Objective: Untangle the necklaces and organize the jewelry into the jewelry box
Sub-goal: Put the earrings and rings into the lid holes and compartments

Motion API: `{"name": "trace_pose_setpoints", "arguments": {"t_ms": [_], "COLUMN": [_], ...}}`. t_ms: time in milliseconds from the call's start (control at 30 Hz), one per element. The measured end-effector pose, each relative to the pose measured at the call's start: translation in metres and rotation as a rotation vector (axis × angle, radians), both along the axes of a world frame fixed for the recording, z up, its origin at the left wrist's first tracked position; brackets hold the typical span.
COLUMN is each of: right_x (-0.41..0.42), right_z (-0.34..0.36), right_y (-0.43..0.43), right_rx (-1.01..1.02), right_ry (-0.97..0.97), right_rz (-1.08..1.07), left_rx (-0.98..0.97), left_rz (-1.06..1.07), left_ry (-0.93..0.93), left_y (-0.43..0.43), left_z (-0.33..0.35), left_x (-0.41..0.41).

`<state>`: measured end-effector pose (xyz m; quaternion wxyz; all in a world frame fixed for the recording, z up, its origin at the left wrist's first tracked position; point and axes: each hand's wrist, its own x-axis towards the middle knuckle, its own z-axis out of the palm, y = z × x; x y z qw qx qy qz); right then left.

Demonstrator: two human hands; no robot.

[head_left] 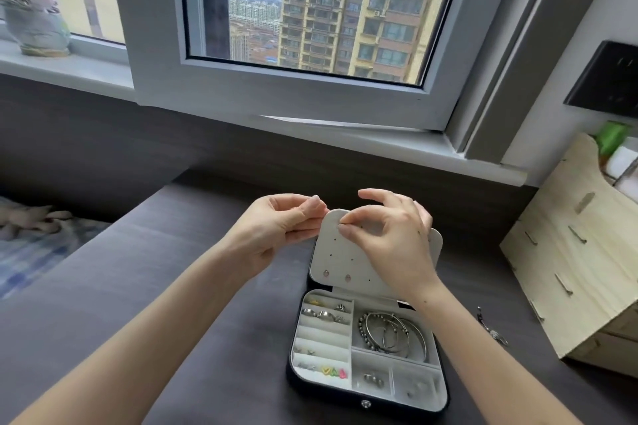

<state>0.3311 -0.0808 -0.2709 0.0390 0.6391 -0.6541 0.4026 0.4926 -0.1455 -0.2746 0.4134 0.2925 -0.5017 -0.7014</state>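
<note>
Head view looks down on a black jewelry box [328,396] lying open on a dark table [172,286], its clasp toward me. A white earring panel [345,262] stands up at the back of the box, with two pink studs [326,274] pinned along its lower row. My left hand [276,231] sits at the panel's upper left corner, fingers curled and thumb tip meeting them at the edge — it seems to be gripping that corner. My right hand [397,238] is over the panel's top, thumb and forefinger pinched together against its face and the other fingers spread; whatever is in the pinch is too small for me to tell. In the tray, silver bangles [393,335] fill the large right compartment, rings [324,315] sit in the roll slots at left, and small coloured earrings [333,371] lie in the near-left slot. A wooden organizer [580,252] stands at right.
</note>
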Motion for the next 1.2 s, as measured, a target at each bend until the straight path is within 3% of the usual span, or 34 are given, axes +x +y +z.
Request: {"name": "trace_pose_setpoints", "arguments": {"t_ms": [233,633,1200], "right_x": [0.012,0.020,0.021], "right_z": [-0.004,-0.036,-0.043], "right_y": [0.013,0.056,0.056], "right_rx": [-0.194,-0.478,-0.534], "right_ry": [0.010,0.288,0.289], "right_rz": [-0.046,-0.001,-0.015], "left_rx": [-0.070,-0.207,-0.291], "left_rz": [-0.078,-0.552,-0.677], "left_ry": [-0.063,-0.412,-0.401], "left_y": [0.004,0.008,0.003], "left_z": [0.002,0.001,-0.003], "left_x": [0.010,0.010,0.008]}}
